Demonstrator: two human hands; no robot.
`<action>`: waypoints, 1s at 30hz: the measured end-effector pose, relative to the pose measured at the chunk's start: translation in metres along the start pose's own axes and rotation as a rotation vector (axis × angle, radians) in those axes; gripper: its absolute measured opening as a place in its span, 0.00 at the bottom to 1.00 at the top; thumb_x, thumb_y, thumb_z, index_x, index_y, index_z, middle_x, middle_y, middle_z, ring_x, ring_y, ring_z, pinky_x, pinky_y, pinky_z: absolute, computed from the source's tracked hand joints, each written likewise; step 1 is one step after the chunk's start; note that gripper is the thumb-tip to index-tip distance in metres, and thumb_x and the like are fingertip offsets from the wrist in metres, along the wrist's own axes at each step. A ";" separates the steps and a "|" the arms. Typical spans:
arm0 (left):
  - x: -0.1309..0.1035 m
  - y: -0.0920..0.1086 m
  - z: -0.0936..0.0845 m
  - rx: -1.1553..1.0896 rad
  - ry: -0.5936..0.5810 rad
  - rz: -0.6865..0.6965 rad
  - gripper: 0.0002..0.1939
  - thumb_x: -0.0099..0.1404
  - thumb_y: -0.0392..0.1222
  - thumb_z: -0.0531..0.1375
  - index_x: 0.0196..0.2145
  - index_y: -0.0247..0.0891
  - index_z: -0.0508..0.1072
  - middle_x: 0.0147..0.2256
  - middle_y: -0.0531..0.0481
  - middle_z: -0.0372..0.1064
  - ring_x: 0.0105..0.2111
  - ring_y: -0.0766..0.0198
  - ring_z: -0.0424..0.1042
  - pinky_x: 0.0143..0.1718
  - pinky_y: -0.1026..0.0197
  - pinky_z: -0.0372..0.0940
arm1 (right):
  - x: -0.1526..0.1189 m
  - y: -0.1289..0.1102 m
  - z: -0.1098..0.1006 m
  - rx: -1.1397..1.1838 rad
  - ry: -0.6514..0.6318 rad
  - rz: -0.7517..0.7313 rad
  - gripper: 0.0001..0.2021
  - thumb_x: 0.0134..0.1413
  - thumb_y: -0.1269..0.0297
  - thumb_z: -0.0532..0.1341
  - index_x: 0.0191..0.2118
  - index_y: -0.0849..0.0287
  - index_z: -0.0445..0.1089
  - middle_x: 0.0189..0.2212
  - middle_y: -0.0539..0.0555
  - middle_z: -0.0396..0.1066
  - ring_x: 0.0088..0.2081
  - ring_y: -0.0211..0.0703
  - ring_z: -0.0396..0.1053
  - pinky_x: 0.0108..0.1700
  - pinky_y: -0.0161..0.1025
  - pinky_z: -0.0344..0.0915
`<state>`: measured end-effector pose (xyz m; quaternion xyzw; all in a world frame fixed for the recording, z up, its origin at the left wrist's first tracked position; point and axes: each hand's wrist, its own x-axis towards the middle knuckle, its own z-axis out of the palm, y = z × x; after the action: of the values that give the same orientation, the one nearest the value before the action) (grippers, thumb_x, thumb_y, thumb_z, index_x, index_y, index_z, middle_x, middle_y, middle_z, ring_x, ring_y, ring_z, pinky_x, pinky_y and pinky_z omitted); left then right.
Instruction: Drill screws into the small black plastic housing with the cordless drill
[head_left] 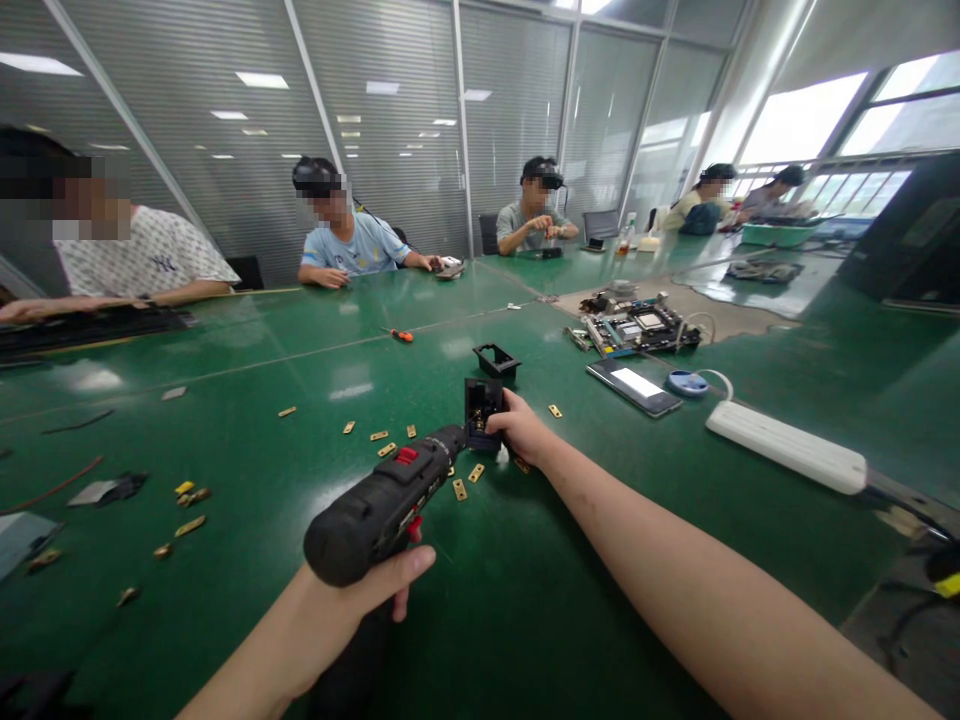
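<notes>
Both hands full. Gripping black cordless drill (375,510) in left hand (358,600), thumb out to the side. Holding black plastic housing (474,398) in right hand (526,430), thumb at its open face, right by the drill's chuck (454,440). Bit tip too small to make out; can't tell if seated. For clean driving, likely best: line up square, brace housing firmly, press straight before squeezing red trigger (415,530), go slow, shift right thumb clear. Probably worth nudging loose brass plates (460,490) aside.

Surface: glossy green table (525,620), seam across. Behind housing, black frame (507,370) with cutout; farther off, orange-handled screwdriver (403,336). Rightward: smartphone (634,385), blue-and-white disc (687,383), white power strip (787,450), computer motherboard (637,328). Leftward: small brass fittings (193,497), assorted scraps.

Room: several co-workers (352,243) seated round table, glass partition (390,140) with blinds behind, bright windows (802,115) far right.
</notes>
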<state>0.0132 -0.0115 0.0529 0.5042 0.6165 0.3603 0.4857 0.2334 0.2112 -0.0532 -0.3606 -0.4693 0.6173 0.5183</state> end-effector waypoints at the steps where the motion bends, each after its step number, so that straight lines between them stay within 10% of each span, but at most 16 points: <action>1: 0.001 -0.002 -0.001 0.006 -0.006 -0.006 0.27 0.59 0.58 0.75 0.49 0.40 0.78 0.26 0.57 0.77 0.23 0.59 0.74 0.32 0.53 0.71 | 0.000 0.000 0.000 -0.001 -0.001 0.002 0.24 0.28 0.70 0.64 0.41 0.54 0.73 0.33 0.48 0.75 0.40 0.50 0.73 0.42 0.46 0.71; 30: 0.003 -0.008 -0.009 0.108 -0.067 -0.030 0.26 0.63 0.62 0.72 0.47 0.39 0.79 0.22 0.57 0.76 0.26 0.54 0.74 0.40 0.49 0.67 | 0.001 0.002 0.000 0.024 0.007 -0.019 0.23 0.28 0.69 0.65 0.40 0.55 0.72 0.33 0.47 0.75 0.39 0.49 0.72 0.39 0.42 0.68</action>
<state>0.0018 -0.0099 0.0468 0.5320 0.6260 0.3023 0.4835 0.2325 0.2121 -0.0549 -0.3518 -0.4637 0.6166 0.5301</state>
